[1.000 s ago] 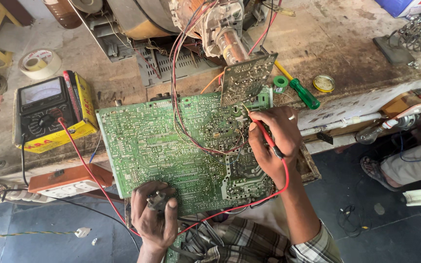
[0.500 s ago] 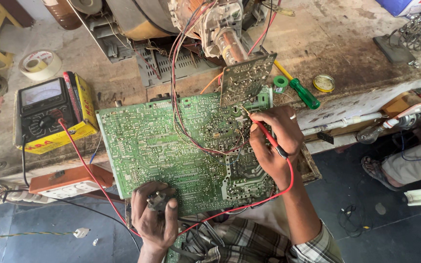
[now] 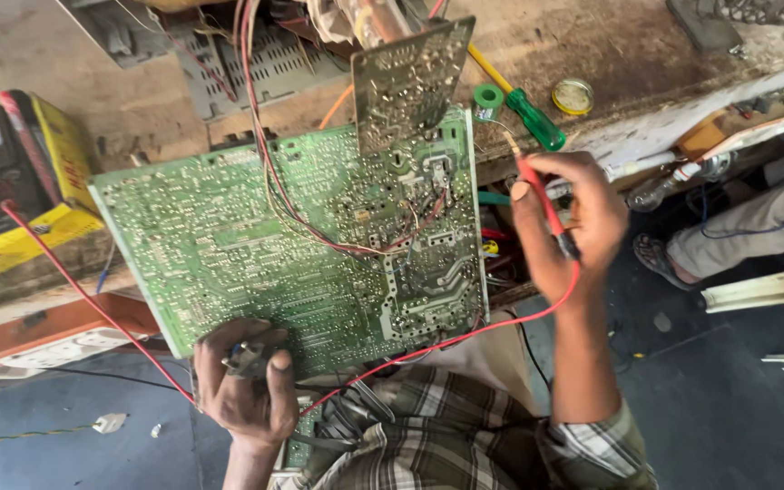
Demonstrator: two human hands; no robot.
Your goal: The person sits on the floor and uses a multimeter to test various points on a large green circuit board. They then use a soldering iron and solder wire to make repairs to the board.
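While green circuit board (image 3: 256, 245) lies solder-side up, tilted off bench (image 3: 646, 63) edge, right hand (image 3: 566, 222) pinches red probe (image 3: 542, 201) just beside board's right edge; left hand (image 3: 245, 386) clamps near edge. Risk: probe tip slipping, bridging joints; red lead (image 3: 74, 286) to yellow multimeter (image 3: 11, 181) snagging.

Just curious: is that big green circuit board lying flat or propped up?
Propped up: the circuit board tilts, its near edge gripped by the left hand.
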